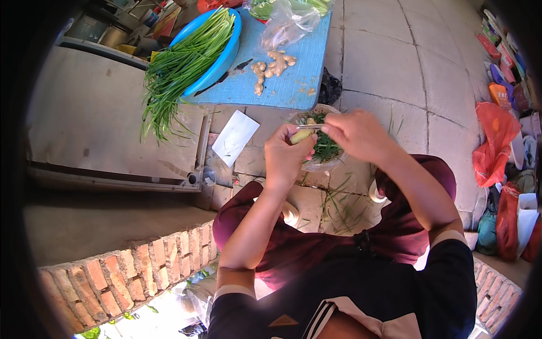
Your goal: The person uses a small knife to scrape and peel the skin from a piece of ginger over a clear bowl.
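My left hand (286, 146) grips a piece of ginger (301, 136), part of its pale yellow flesh showing. In my right hand (353, 133) is a slim metal peeler or blade (310, 126), laid across the ginger's upper end. Both hands are above a bin (324, 167) lined with clear plastic, which holds green leafy scraps (328, 148). More unpeeled ginger root (277, 63) lies on the blue table (254, 98) ahead, with small bits of peel near it.
A blue basin (232, 51) of long green chives (190, 63) stands on the table beside a dark knife (211, 84). Behind the ginger is a clear plastic bag (290, 25). White paper (235, 137) and green trimmings (345, 205) lie on the tiled floor. Red mesh bags (493, 144) line the right.
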{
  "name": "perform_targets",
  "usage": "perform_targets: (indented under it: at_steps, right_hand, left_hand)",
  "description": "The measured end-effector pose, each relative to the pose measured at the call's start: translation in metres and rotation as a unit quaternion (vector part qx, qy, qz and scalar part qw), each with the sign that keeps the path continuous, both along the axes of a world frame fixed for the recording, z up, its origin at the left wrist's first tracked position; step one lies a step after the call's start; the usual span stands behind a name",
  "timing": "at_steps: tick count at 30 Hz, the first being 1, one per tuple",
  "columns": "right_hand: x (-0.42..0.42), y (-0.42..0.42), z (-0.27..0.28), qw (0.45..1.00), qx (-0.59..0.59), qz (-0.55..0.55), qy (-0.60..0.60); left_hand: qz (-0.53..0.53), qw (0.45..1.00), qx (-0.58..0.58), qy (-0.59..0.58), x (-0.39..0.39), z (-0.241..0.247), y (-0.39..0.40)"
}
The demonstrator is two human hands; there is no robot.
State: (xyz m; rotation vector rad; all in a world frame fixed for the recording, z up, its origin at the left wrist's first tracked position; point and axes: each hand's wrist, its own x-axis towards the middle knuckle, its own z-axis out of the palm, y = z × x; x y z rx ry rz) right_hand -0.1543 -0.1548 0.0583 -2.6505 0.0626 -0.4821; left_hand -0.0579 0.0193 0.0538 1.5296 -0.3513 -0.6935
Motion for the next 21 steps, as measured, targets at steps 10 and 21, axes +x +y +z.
perform_targets:
  at_steps: [10, 21]
  right_hand:
    - [0.003, -0.013, -0.012, 0.993, 0.02, -0.114, 0.036]
    - [-0.002, 0.0, 0.015, 0.983, 0.153, -0.014, 0.101]
  left_hand:
    - [0.032, 0.951, 0.04, -0.304, -0.007, -0.016, -0.002]
    - [-0.003, 0.996, -0.086, 0.015, -0.005, -0.004, -0.001]
